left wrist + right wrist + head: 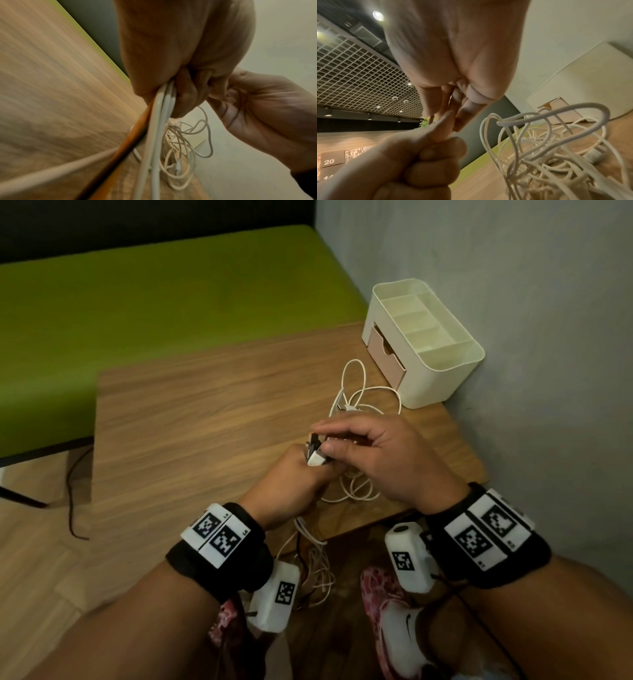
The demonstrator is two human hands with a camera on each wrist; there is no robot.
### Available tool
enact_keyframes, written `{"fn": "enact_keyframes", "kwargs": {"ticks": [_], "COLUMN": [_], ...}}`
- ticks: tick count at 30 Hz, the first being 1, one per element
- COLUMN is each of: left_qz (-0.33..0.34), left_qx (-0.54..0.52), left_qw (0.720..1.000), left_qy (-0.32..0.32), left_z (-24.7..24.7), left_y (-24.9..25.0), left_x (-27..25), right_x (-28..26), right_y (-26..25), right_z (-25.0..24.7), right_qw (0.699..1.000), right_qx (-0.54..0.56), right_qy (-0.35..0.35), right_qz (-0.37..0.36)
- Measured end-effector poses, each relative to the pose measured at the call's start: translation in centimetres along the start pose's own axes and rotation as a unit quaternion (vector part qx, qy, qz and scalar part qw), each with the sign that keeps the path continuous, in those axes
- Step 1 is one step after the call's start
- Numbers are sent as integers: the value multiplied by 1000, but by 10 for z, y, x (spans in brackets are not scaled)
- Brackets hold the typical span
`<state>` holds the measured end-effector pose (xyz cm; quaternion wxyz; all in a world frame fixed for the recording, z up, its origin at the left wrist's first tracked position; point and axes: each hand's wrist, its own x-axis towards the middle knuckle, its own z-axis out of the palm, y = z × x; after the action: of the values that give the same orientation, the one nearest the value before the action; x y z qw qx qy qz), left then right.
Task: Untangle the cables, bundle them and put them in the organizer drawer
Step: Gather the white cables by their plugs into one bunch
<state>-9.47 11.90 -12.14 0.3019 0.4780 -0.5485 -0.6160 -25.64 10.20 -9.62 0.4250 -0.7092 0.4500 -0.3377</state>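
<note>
Your left hand (pixel 291 484) clenches several cables (pixel 159 121); your right hand (pixel 383 460) pinches their plugs (pixel 313 455) (organizer (pixel 445 364) beyond).

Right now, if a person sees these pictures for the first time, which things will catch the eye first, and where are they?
First, the two hands meeting over the middle of the wooden table: the left hand grips a bunch of white cables, and the right hand pinches at the connector ends sticking up from it. Behind them a loose tangle of cable lies on the table, and the cream organizer stands at the far right corner by the wall.
</note>
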Motion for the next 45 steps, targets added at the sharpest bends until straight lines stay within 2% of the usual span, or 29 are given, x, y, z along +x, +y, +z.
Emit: {"fn": "enact_keyframes", "kwargs": {"ticks": [4, 8, 11, 15, 17, 23, 27, 31, 40, 45], "left_qz": [9, -18, -48, -50, -44, 21, 45, 5, 35, 29], "left_qx": [27, 67, 100, 91, 65, 19, -16, -83, -43, -59], "left_qw": [999, 997, 994, 994, 995, 997, 996, 995, 998, 998], "left_qy": [-32, -32, -3, 45, 70, 66, 70, 58, 9, 17], "left_z": [-5, -2, -7, -16, -20, -27, -25, -23, -20, -20], "left_y": [-1, -2, -4, -4, -3, 1, 1, 0, 10, 11], "left_x": [6, 10, 13, 13, 12, 14, 15, 16, 12, 12], "right_x": [1, 4, 12, 32, 37, 36, 39, 46, 48, 47], "right_y": [7, 15, 9, 13, 25, 61, 61, 63, 71, 71], "right_z": [-3, -3, -7, -46, -61, -46, -39, -32, -25, -21], "right_qw": [999, 999, 998, 988, 981, 979, 979, 979, 970, 965], "right_qx": [-38, -49, -49, -39, -13, 10, 26, -19, -83, -105], "right_qy": [-15, -13, -9, 138, 176, 97, 104, 107, 116, 69], "right_qz": [-32, 3, 24, 55, 75, 177, 172, 170, 196, 231]}}
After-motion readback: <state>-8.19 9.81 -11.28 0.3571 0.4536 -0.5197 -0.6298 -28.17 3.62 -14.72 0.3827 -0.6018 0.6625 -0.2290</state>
